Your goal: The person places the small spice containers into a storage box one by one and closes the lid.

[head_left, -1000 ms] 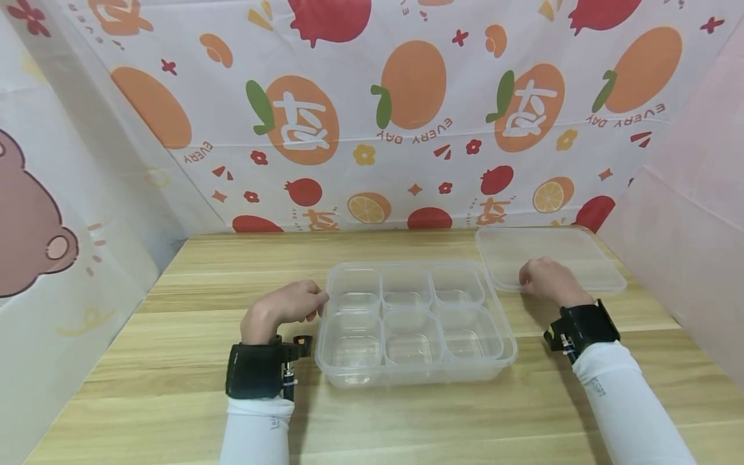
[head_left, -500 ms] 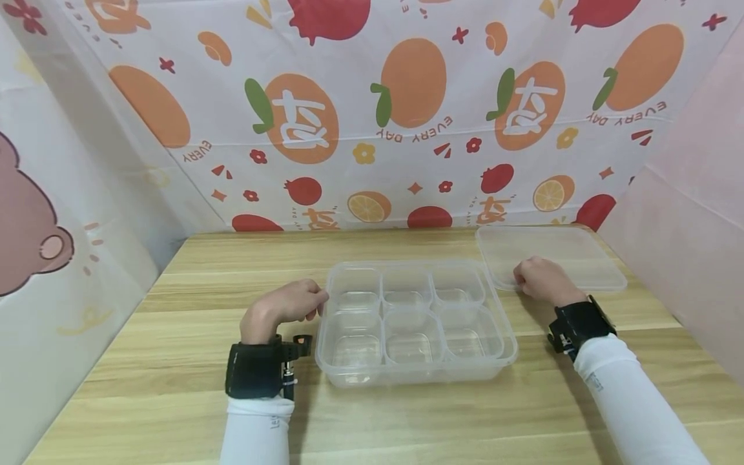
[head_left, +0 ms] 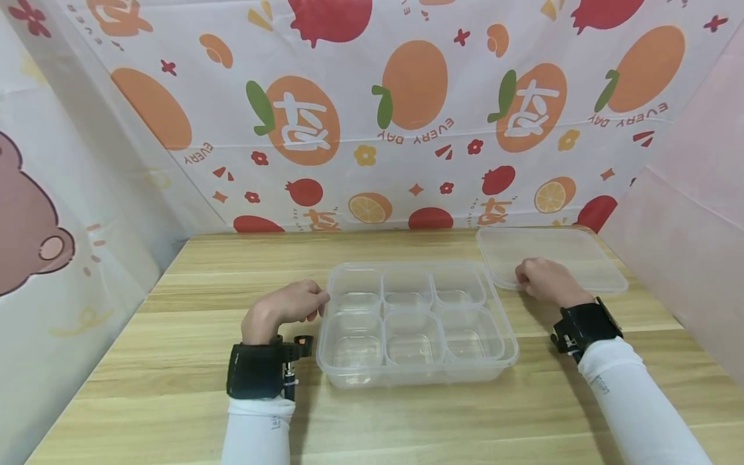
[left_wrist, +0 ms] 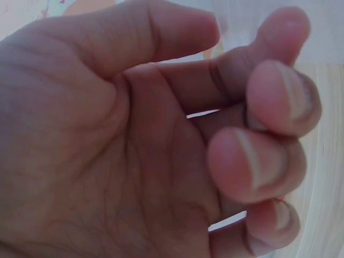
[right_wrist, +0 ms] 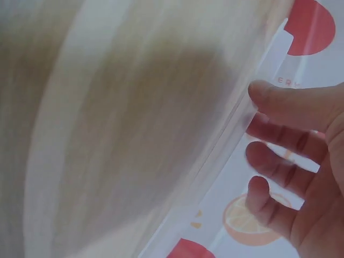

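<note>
A clear plastic container (head_left: pixel 334 352) with six compartments stands at the table's middle. My left hand (head_left: pixel 287 305) lies on the table at its left side, fingertips against the rim. In the left wrist view the left hand (left_wrist: pixel 231 86) has its fingers curled toward the palm with nothing inside. The container's flat clear lid (head_left: pixel 566 255) lies at the back right. My right hand (head_left: pixel 543 281) sits on the lid's near-left edge. The right wrist view shows the right hand (right_wrist: pixel 290 156) with its fingers hooked on the edge of the lid (right_wrist: pixel 134 123).
The wooden table (head_left: pixel 192 381) is fenced in by fruit-print cloth (head_left: pixel 372 110) at the back, a bear-print sheet (head_left: pixel 52 245) on the left and a pink panel (head_left: pixel 692 213) on the right. Both wrists wear black camera straps.
My right hand has shifted slightly along the lid's edge. The left hand, the container and the lid have stayed where they were.
</note>
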A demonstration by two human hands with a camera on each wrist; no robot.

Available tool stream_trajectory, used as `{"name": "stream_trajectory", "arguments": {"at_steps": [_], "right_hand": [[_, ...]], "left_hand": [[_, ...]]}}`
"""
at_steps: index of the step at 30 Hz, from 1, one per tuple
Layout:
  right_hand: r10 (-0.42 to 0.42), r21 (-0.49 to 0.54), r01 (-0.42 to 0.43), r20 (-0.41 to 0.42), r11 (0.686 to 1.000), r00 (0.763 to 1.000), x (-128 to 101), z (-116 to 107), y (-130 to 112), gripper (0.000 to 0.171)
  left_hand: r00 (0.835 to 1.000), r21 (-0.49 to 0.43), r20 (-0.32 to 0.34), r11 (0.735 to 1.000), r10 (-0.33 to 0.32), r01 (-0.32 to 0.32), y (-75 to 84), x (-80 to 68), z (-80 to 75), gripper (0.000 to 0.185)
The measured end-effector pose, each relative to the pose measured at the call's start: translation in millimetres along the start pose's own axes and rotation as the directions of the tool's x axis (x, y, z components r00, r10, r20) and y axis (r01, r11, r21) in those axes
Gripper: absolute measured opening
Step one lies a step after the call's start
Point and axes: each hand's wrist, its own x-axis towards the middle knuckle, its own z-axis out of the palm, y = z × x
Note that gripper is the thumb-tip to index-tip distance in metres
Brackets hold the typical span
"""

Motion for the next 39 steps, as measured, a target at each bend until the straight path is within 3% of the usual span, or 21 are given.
{"name": "stream_trajectory", "arguments": {"at_steps": [13,24,34,39], "right_hand": [[0.103,0.066,-0.098,-0.075,0.993,0.992,-5,-3,-10,0.015],[0.205,0.108,-0.197,-0.071,0.974,0.976,-7,-4,-18,0.01],[0.349,0.219,-0.324,-0.085,0.921,0.933,-9,1,-26,0.005],[0.399,0.27,-0.349,-0.161,0.898,0.903,-13,4,-27,0.003]], "left_hand": [[1.0,0.0,-0.001,1.0,0.003,-0.003,-0.2,0.0,-0.1,0.032],[1.0,0.013,0.009,1.0,0.021,-0.021,0.4,-0.2,0.5,0.031],[1.0,0.019,0.006,1.0,0.017,-0.017,0.8,0.0,1.1,0.031],[1.0,0.029,0.006,1.0,0.011,-0.011,1.6,-0.1,0.7,0.031]]}}
